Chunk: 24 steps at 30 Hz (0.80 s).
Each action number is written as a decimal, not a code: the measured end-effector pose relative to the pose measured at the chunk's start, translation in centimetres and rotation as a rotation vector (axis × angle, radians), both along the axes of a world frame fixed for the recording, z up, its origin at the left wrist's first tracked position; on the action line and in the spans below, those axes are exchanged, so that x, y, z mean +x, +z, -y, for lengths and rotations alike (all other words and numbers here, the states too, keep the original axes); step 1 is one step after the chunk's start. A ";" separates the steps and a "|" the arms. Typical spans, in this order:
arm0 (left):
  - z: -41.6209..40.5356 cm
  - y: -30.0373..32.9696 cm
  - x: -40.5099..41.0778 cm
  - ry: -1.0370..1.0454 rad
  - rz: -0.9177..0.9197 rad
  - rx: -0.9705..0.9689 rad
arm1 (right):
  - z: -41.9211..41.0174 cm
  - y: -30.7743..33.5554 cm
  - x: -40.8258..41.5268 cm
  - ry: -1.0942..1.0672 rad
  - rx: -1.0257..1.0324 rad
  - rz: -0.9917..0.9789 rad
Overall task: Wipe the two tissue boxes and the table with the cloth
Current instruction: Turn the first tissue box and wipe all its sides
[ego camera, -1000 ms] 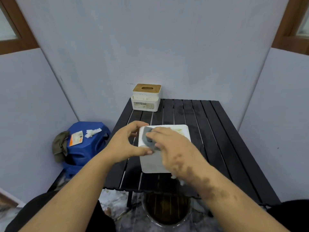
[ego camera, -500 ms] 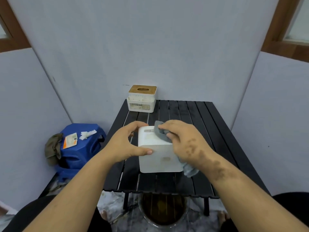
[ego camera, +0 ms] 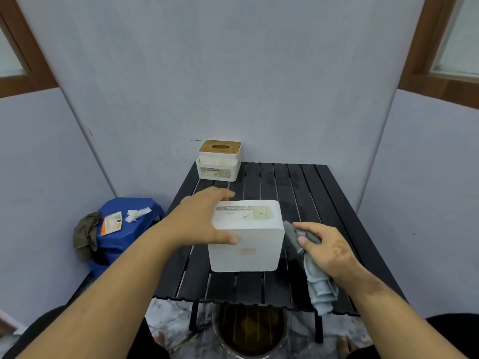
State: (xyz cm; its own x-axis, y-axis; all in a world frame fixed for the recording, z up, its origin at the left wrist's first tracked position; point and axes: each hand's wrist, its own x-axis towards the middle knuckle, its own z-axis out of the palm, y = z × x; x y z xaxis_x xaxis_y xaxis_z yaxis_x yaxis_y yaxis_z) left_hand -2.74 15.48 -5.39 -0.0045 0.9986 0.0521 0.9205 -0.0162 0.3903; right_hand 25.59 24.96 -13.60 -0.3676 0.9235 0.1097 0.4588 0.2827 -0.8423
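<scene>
Left hand point(ego camera: 199, 221) grips the near box point(ego camera: 246, 237) mid-tabletop point(ego camera: 324, 203), bracing it, we judge. Right hand point(ego camera: 326, 248) bunches the cloth point(ego camera: 315, 278) against its right side. Second box point(ego camera: 219, 161) sits far-left.

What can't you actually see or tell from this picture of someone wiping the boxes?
- Near tissue box: its left side is behind the left hand, and its underside faces the table.
- Cloth: the part inside the right hand is covered.
- Far tissue box: label print too small to read.
- Bucket under the table: top hidden by the slats.
</scene>
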 end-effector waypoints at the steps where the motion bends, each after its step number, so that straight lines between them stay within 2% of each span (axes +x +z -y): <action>1: -0.4 0.5 0.8 -0.023 -0.063 0.000 | 0.0 0.2 0.2 -0.003 -0.003 -0.039; 4: -1.8 1.2 2.6 -0.096 -0.171 -0.037 | 0.4 0.8 0.1 0.010 -0.032 -0.210; 6: -2.2 1.4 2.6 -0.114 -0.155 -0.042 | 0.8 1.3 -0.2 0.020 -0.067 -0.318; 9: -1.2 1.3 1.6 -0.105 -0.035 0.008 | 1.1 1.7 -0.5 0.027 -0.035 -0.364; 16: 3.9 -1.8 0.5 -0.065 0.309 0.289 | 2.3 3.1 -0.9 0.016 0.106 -0.453; 21: 4.7 -4.8 0.3 -0.092 0.225 0.444 | 4.4 3.0 -2.6 0.065 0.127 -0.491; 24: 4.9 -5.3 0.7 -0.054 0.228 0.506 | 6.7 2.5 -4.3 0.058 0.294 -0.484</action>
